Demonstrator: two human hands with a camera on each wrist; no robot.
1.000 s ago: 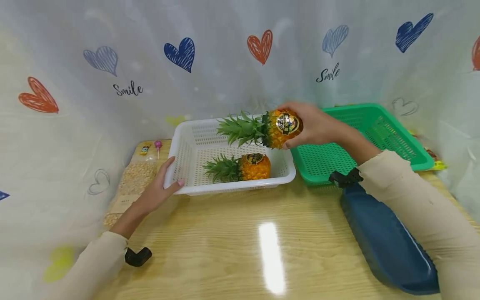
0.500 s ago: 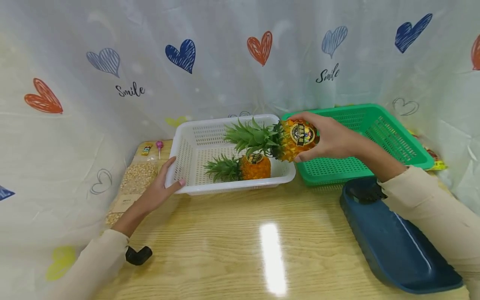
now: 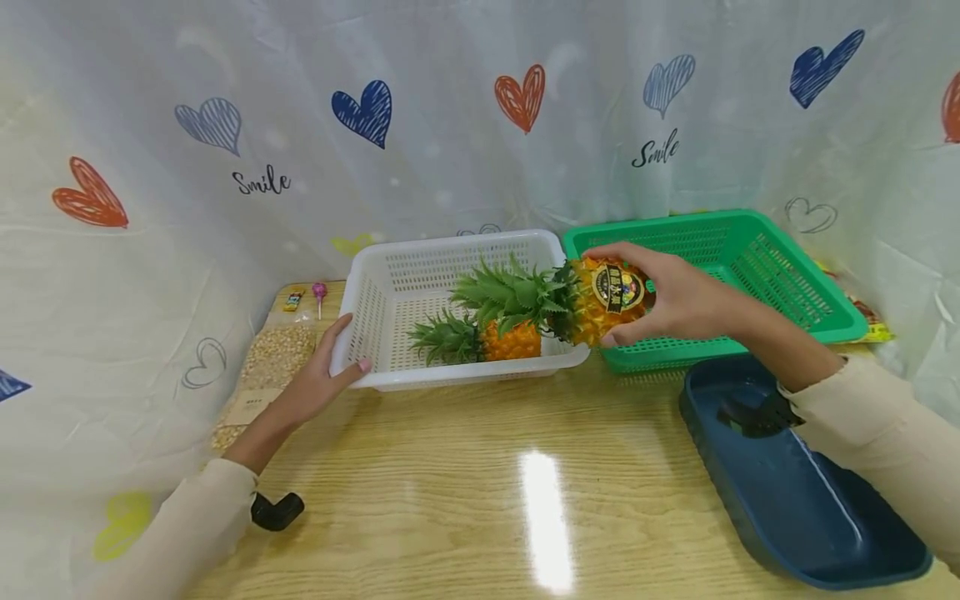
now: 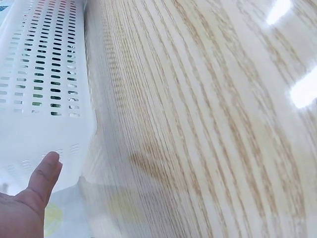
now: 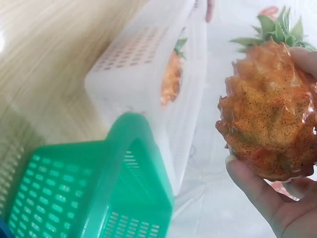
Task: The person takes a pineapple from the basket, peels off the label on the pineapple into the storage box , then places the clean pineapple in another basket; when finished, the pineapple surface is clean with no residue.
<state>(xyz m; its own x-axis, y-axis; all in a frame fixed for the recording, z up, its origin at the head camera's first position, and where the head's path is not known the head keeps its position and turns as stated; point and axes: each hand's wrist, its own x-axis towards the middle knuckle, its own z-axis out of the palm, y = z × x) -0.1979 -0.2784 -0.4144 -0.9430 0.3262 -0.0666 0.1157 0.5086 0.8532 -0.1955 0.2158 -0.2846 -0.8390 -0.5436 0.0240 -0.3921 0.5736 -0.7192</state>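
My right hand [image 3: 693, 300] grips a pineapple [image 3: 592, 308] by its fruit body, leaves pointing left, above the white basket's right end and the green basket's left side. In the right wrist view the fingers and thumb clasp the same pineapple [image 5: 270, 114] around its rough orange body. Inside the white basket [image 3: 465, 373] another pineapple [image 3: 510, 343] lies on its side near the front wall, partly covered by the raised one's leaves. At that basket's front left corner, my left hand [image 3: 311, 383] holds the rim, its thumb on the front edge.
A green basket [image 3: 798, 242] stands right of the white one, with a dark blue tray [image 3: 787, 492] in front of it. At the left lie a bag of grains [image 3: 273, 358], a lollipop [image 3: 319, 289] and a small wrapped packet [image 3: 293, 301]. Behind hangs a curtain [image 3: 450, 108].
My right hand has carried the pineapple rightward and toward the front, from above the white basket to its right edge. The left hand has stayed at the basket's corner.
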